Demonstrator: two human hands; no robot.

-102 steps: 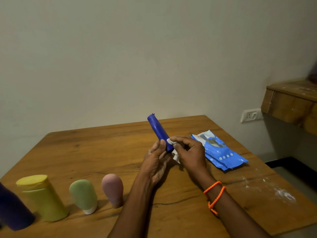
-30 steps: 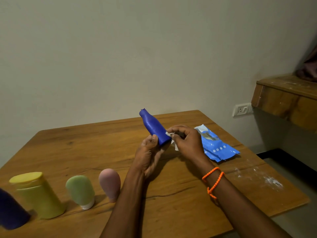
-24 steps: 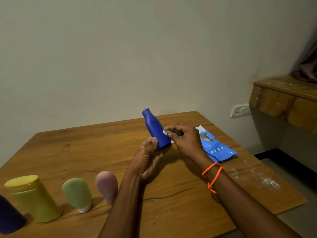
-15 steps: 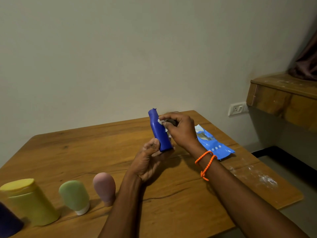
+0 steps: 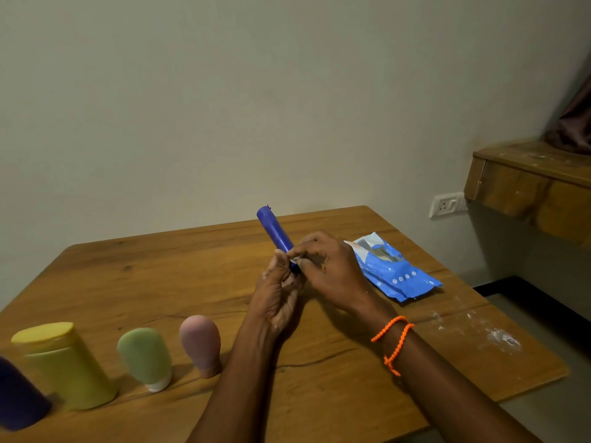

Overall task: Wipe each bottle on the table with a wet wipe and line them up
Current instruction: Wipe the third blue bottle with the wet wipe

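Left hand (image 5: 277, 294) grips the bottom of the blue bottle (image 5: 275, 233), held tilted above the table (image 5: 160, 276). Right hand (image 5: 332, 270) pinches the wipe (image 5: 296, 259) against the bottle's lower end. Best: rotate bottle, drag wipe full length, then stand it beside the pink bottle (image 5: 200, 343).

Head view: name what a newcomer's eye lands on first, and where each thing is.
The blue bottle stands out first, tilted above mid-table, gripped low by the left hand while the right hand pinches a wipe against it. Next, the row at the near left edge: yellow bottle, green bottle, pink bottle. The blue wipe pack lies to the right.
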